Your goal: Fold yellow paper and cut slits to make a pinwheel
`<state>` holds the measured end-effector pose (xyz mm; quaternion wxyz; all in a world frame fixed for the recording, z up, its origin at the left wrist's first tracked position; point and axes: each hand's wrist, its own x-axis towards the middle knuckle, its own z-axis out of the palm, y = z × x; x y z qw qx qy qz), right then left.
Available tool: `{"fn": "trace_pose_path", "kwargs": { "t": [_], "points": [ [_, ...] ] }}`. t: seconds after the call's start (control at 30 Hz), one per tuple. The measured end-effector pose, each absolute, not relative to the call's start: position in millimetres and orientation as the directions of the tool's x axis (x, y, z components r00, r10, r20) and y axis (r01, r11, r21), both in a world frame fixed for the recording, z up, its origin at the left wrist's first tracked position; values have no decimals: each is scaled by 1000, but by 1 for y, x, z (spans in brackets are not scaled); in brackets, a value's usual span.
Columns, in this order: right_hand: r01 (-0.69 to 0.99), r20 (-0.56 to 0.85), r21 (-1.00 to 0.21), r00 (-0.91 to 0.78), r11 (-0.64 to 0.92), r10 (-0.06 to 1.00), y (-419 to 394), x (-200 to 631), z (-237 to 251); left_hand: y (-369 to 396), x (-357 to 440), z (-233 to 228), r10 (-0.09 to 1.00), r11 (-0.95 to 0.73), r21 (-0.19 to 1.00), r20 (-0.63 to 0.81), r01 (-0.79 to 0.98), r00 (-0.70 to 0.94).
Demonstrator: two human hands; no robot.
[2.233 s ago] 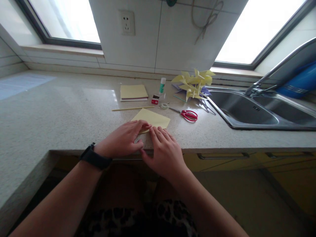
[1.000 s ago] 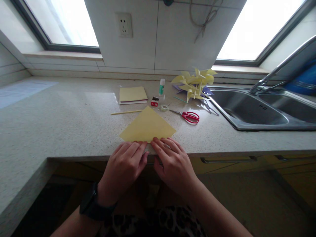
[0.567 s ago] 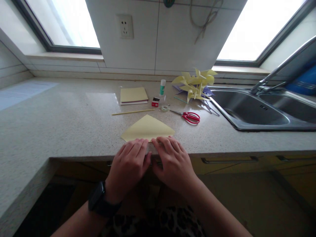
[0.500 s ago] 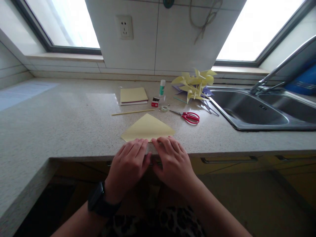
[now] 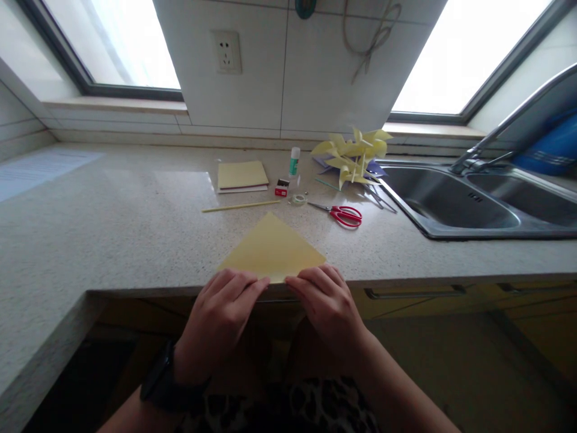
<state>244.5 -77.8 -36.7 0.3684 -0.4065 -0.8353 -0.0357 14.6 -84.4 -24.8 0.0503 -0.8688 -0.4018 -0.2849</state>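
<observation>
Head view: your left hand (image 5: 220,304) and right hand (image 5: 327,297), apart, press flat on yellow paper triangle (image 5: 273,249); judged light, creasable, slides on countertop (image 5: 112,228); hold near edge.

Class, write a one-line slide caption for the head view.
Left hand and right hand press yellow paper on the counter.

Both hands, left hand (image 5: 220,310) and right hand (image 5: 327,300), press yellow paper (image 5: 273,249) (folded triangular) on counter (image 5: 112,228).
</observation>
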Motion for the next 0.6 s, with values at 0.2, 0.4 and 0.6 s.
{"fn": "trace_pose_path", "kwargs": {
  "t": [0.2, 0.4, 0.6],
  "points": [
    [675, 678, -257, -384, 692, 627, -76, 246, -37, -83, 12, -18, 626, -717, 139, 558, 683, 544],
    [664, 702, -243, -383, 707, 600, -75, 247, -42, -87, 11, -27, 584, -717, 48, 587, 695, 561],
    [688, 710, -229, -366, 689, 601, -75, 243, -41, -90, 13, -33, 610, -663, -6, 576, 748, 545]
  ]
}}
